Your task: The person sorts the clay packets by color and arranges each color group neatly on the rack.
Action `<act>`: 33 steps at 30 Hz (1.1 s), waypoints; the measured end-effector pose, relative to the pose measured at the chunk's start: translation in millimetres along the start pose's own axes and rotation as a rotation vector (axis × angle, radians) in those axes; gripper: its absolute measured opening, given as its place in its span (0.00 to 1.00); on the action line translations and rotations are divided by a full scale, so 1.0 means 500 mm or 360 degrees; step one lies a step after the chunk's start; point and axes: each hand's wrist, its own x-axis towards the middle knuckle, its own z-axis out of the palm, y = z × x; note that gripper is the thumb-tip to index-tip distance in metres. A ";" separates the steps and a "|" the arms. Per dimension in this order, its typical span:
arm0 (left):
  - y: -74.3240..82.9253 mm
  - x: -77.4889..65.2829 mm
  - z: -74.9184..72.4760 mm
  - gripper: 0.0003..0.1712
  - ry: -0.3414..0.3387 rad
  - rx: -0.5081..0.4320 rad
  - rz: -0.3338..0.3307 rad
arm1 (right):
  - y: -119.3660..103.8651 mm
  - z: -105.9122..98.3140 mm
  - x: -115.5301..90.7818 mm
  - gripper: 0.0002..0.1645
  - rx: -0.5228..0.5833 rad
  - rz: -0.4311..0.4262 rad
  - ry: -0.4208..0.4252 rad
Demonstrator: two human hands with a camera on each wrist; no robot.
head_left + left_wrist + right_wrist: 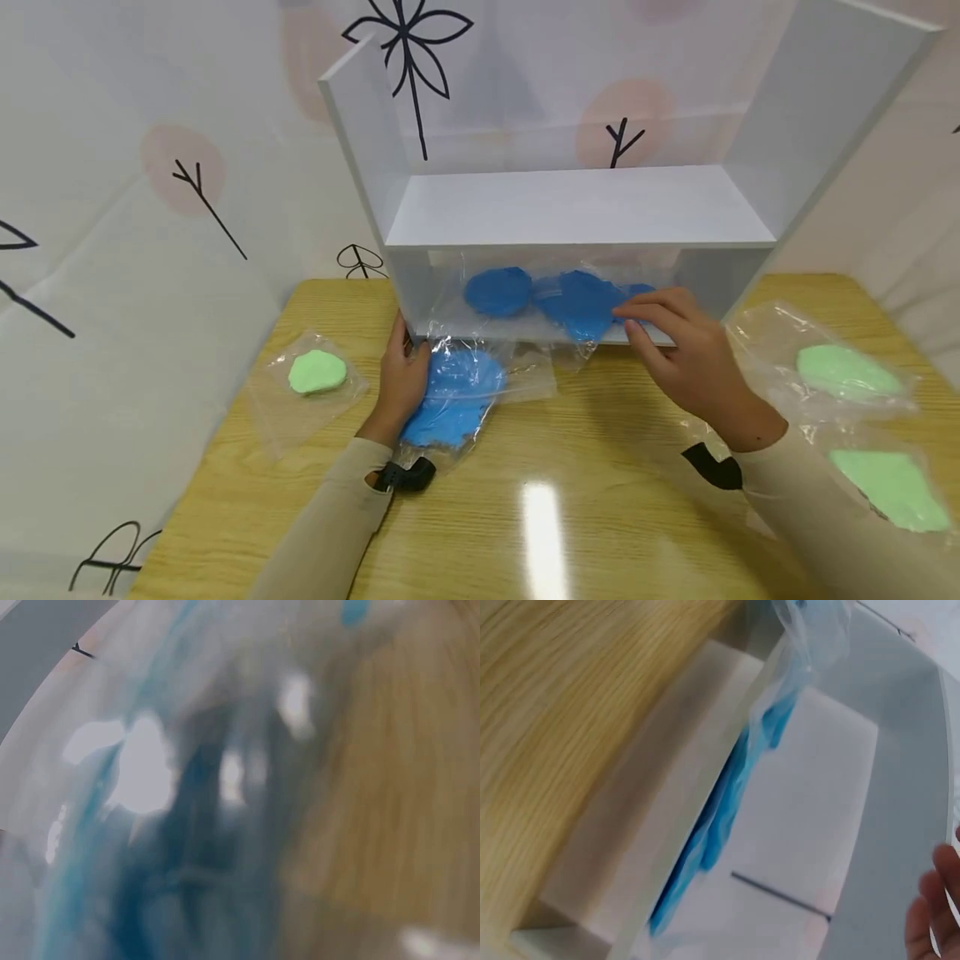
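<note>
My left hand (pixel 401 379) grips the lower left corner of a white two-tier shelf (pixel 577 208), thumb in front and fingers along the outer side. Beside it a clear plastic bag with a flat light-blue clay-like piece (pixel 453 392) leans against the shelf's front edge; blurred plastic fills most of the left wrist view. On the lower tier lie bagged darker-blue flat pieces (pixel 498 292), one hanging over the edge (pixel 585 300). My right hand (pixel 690 354) hovers before that tier's right end, fingers loosely bent and holding nothing. Its fingers (pixel 939 900) appear at the right wrist view's edge.
A bag with a small pale-green lump (pixel 317 372) lies left on the wooden table (pixel 487 533). On the right are more bagged green pieces (pixel 847 372), one partly beside my right sleeve (pixel 888 487). A patterned cloth (pixel 225 100) hangs behind.
</note>
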 end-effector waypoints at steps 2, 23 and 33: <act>-0.002 -0.001 -0.001 0.41 0.0003 0.0005 -0.0004 | 0.006 -0.007 -0.010 0.22 -0.0011 0.0063 0.0177; 0.005 0.002 -0.013 0.29 -0.0056 -0.0161 -0.0062 | 0.133 -0.052 -0.074 0.33 0.0090 0.1398 0.0317; 0.029 0.021 -0.054 0.24 0.0107 -0.0606 -0.0127 | 0.145 -0.035 -0.081 0.23 -0.0078 0.1185 0.0239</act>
